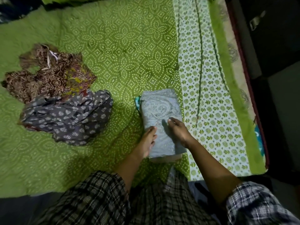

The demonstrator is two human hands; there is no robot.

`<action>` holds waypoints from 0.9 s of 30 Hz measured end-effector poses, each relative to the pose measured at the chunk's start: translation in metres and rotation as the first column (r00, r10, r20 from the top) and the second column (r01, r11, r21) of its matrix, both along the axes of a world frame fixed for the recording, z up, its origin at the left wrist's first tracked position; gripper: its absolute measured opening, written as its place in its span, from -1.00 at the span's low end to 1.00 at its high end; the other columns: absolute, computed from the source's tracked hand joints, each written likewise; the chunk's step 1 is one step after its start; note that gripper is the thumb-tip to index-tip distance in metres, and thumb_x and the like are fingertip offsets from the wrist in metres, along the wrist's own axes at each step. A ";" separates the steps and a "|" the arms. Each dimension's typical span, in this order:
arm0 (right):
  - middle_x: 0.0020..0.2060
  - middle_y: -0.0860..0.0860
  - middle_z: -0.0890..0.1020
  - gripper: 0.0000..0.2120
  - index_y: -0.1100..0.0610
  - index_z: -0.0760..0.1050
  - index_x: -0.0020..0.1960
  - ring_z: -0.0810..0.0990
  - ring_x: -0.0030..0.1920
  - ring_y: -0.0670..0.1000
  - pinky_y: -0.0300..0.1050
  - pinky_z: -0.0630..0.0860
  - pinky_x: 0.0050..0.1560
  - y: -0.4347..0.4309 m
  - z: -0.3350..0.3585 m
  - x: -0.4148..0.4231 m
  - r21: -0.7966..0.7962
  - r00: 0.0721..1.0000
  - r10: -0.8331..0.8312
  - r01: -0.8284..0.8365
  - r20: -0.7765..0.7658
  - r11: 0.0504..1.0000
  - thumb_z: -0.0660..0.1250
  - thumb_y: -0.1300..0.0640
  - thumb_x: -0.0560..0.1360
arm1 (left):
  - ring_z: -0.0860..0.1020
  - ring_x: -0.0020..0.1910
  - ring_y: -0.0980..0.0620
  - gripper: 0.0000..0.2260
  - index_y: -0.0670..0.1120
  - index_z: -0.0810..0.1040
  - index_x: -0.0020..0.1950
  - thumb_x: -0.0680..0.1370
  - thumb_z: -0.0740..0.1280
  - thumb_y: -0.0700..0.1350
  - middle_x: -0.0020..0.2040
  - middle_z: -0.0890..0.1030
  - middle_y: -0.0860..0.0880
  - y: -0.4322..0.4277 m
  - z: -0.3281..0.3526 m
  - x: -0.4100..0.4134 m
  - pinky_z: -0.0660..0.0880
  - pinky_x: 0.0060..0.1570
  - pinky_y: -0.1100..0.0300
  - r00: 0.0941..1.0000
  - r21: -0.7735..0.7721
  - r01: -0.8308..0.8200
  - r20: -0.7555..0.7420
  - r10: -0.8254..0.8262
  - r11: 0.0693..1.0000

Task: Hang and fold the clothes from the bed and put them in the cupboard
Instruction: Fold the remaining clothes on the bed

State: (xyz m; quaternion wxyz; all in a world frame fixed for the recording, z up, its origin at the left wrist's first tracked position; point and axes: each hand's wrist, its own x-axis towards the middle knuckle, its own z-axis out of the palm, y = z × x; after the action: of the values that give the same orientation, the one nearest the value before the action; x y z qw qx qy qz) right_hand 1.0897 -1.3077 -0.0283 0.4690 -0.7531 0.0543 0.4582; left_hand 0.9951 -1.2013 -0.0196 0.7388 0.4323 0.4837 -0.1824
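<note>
A person in a checked shirt (100, 200) leans over the near edge of a bed (113, 46) spread with a green dotted sheet, both hands on a folded garment (160, 108) of pale blue-grey cloth that lies close to that near edge, toward the right side. The left hand (148, 140) lies along the bundle's left side with its thumb on top; whether its fingers grip the cloth or only steady it cannot be told. The right hand (178, 129) rests palm down on the top of the bundle, fingers relaxed and grasping nothing. Just right of the bundle a white-and-green cloth (211, 95) runs along the bed's right edge. Toward the left edge, well apart from the bundle, a grey printed garment (68, 117) lies crumpled, and beyond it, touching it, a brown printed garment (48, 73) lies in a heap. Past the right edge stands dark furniture (276, 30), too dim to identify. The step in hand appears to be the finishing of one fold, the hands pressing it neat. The next move likely calls for either lifting the bundle with support from both sides so it keeps its shape, or reaching left for the grey garment to fold it; two pieces at least are not yet folded.
</note>
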 end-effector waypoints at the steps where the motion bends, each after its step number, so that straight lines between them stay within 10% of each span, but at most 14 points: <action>1: 0.43 0.08 0.34 -0.48 0.16 0.27 0.46 0.33 0.40 0.09 0.07 0.22 0.45 0.004 -0.001 -0.001 0.017 0.999 -0.024 0.024 -0.044 1.000 0.19 -0.07 0.58 | 0.28 0.42 0.00 -0.58 -0.06 0.21 0.48 0.64 0.10 0.03 0.46 0.28 -0.01 0.003 0.002 -0.001 0.17 0.34 0.16 0.999 0.000 -0.028 0.022 0.028 1.000; 9: 0.42 0.12 0.34 -0.47 0.20 0.21 0.47 0.35 0.39 0.12 0.04 0.28 0.41 0.068 0.023 -0.016 0.089 0.974 -0.088 0.109 -0.209 0.990 0.06 -0.10 0.62 | 0.24 0.45 -0.04 -0.53 -0.08 0.15 0.51 0.64 0.00 0.09 0.51 0.20 -0.03 0.069 0.017 -0.022 0.16 0.40 0.04 0.955 -0.010 -0.266 0.136 0.265 0.964; 27: 0.20 0.19 0.53 -0.64 0.20 0.40 0.28 0.52 0.15 0.13 -0.11 0.42 -0.15 0.398 -0.006 -0.187 0.093 0.996 -0.005 0.013 -0.085 0.996 0.12 -0.02 0.62 | 0.40 0.33 -0.07 -0.59 -0.13 0.30 0.44 0.64 0.10 0.00 0.39 0.40 -0.11 0.428 0.009 -0.188 0.33 0.18 0.09 0.968 0.286 -0.247 0.121 0.221 0.926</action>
State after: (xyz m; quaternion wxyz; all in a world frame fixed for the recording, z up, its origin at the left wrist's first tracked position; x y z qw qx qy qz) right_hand 0.9030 -0.9101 -0.0339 0.5032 -0.7098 0.0561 0.4897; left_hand 0.8066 -0.7729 -0.0103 0.7018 0.4857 0.5212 0.0010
